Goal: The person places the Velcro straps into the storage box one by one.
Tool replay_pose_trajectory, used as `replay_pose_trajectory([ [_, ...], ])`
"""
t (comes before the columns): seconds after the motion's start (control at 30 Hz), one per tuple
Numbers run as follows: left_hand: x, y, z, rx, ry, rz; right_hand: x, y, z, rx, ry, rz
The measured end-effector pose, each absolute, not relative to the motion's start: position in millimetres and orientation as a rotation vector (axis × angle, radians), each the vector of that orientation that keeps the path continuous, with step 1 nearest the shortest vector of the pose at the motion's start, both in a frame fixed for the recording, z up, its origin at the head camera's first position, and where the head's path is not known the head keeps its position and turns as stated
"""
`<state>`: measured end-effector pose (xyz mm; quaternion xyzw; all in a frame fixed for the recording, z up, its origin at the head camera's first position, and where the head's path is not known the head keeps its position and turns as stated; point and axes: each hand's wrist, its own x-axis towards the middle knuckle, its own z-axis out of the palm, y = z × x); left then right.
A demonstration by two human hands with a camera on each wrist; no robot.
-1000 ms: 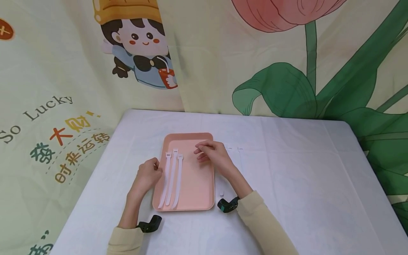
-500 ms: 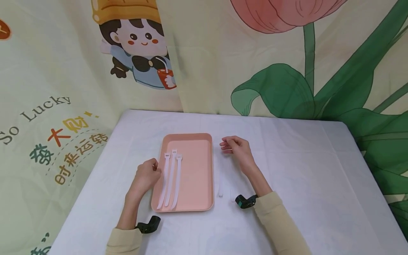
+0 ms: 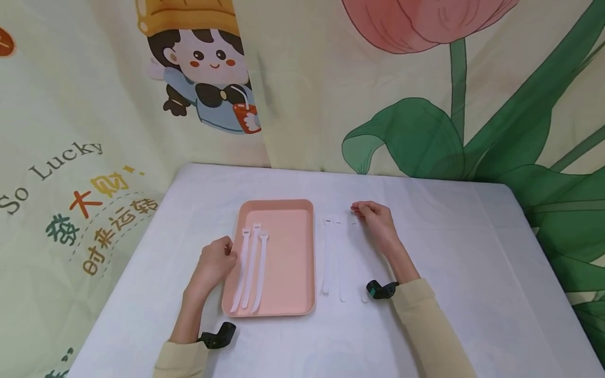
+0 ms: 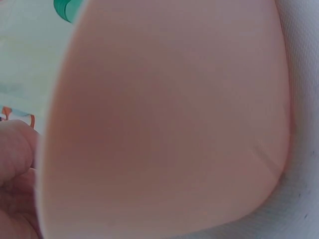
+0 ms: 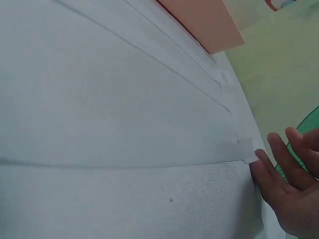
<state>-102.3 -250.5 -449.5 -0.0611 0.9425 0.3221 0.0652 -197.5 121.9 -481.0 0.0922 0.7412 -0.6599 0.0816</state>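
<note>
My left hand [image 3: 216,261] grips the left rim of a pink tray [image 3: 289,262] with curled fingers. The underside or side of the tray fills much of the left wrist view. Three white cable ties [image 3: 259,273] with slotted square heads lie lengthwise in the tray's left half. To the right of the tray, more white cable ties [image 3: 325,257] lie on the white cloth, faint against it. My right hand [image 3: 375,223] hovers by the head of the rightmost tie [image 5: 245,149], fingers loosely bent and holding nothing in the right wrist view.
The table wears a white cloth [image 3: 449,273]. Behind its far edge hangs a printed curtain [image 3: 302,105] with a cartoon figure and a large flower. Black cameras sit on both wrists.
My right hand has moved from above the tray to the right, past the ties on the cloth, uncovering them. My left hand has stayed at the tray's rim.
</note>
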Motion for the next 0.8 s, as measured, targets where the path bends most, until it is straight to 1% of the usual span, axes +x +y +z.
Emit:
replay_pose_trajectory([
  [0.43,-103,-249,-449,-0.174,2.863,0.968,-194,123,-485,0.238,2.321,-1.824],
  [0.8,-104,-245,-451,-0.185,2.869,0.956,-187,129,-488,0.150,2.335,-1.821],
])
